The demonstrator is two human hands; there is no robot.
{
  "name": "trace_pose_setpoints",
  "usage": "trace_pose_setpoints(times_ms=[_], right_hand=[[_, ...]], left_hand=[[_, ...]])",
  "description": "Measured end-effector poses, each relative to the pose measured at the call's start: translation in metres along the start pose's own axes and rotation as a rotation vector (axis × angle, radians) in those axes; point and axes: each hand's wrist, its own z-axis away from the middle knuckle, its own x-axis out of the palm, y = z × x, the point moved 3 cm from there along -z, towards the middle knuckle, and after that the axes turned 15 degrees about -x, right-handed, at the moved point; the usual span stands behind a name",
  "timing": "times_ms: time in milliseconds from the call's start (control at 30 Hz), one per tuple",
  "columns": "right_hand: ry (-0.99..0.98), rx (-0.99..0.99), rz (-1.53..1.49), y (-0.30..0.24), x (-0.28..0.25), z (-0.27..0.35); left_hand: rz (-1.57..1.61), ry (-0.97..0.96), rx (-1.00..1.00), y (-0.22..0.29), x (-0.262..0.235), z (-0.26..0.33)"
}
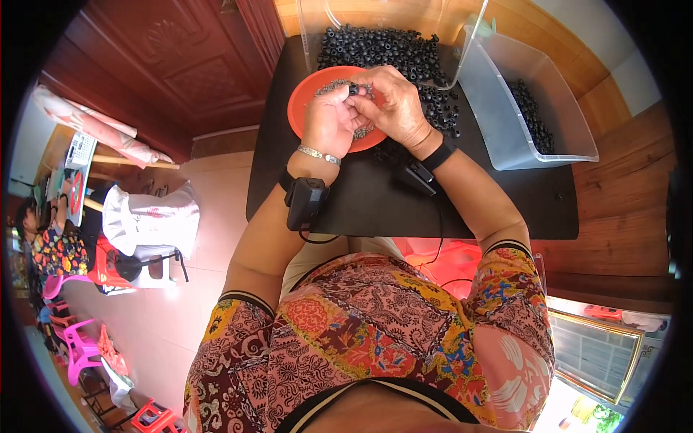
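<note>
Over the orange bowl (294,108), both hands meet in front of me. My left hand (328,121) is closed, its thumb and fingers pinching a small black plastic part (353,89). My right hand (395,107) curls in from the other side, its thumb and forefinger bent close to that part. Whatever sits between the right fingertips is too small and covered to make out. Tiny greyish pieces (329,88) lie in the bowl, partly hidden beneath my hands. Loose black parts (442,114) of the same look are scattered on the table right of the bowl.
A clear bin (462,54) heaped with black parts lies behind the bowl, its opening toward me. Another translucent bin (498,130) with more parts stands at the right of the black table (498,206). Far left, a person (54,234) sits beyond a white sack (155,216).
</note>
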Motion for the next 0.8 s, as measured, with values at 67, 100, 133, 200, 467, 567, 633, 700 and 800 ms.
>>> trace_pose_setpoints(times_ms=[67, 100, 133, 200, 467, 567, 633, 700, 800], right_hand=[[-0.012, -0.009, 0.033, -0.0012, -0.0018, -0.0002], [-0.001, 0.018, 0.014, -0.0014, -0.0026, -0.0009], [0.01, 0.046, -0.005, -0.0014, -0.0033, -0.0013], [0.031, 0.074, -0.062, -0.0011, -0.0035, -0.0018], [0.087, 0.136, -0.213, 0.0011, -0.0033, -0.002], [0.088, 0.12, -0.224, -0.0011, -0.0035, -0.0033], [0.044, 0.12, -0.166, -0.0038, -0.0044, -0.0048], [0.044, 0.094, -0.128, -0.0047, -0.0039, -0.0055], [0.04, 0.042, -0.06, -0.0053, -0.003, -0.0047]], left_hand=[[-0.006, -0.003, -0.007, 0.0001, 0.0027, 0.0009], [-0.013, -0.004, -0.013, 0.0003, 0.0036, 0.0012], [-0.014, -0.007, -0.014, 0.0006, 0.0036, 0.0011], [0.029, -0.033, -0.018, 0.002, 0.0037, 0.0015], [-0.029, -0.117, 0.033, 0.0051, 0.0096, 0.0045], [-0.03, -0.101, 0.021, 0.0055, 0.009, 0.0035], [-0.017, -0.089, 0.01, 0.0049, 0.0081, 0.0022], [-0.005, -0.088, 0.017, 0.0046, 0.0062, 0.0017], [-0.019, -0.055, 0.063, 0.0048, 0.0066, 0.0012]])
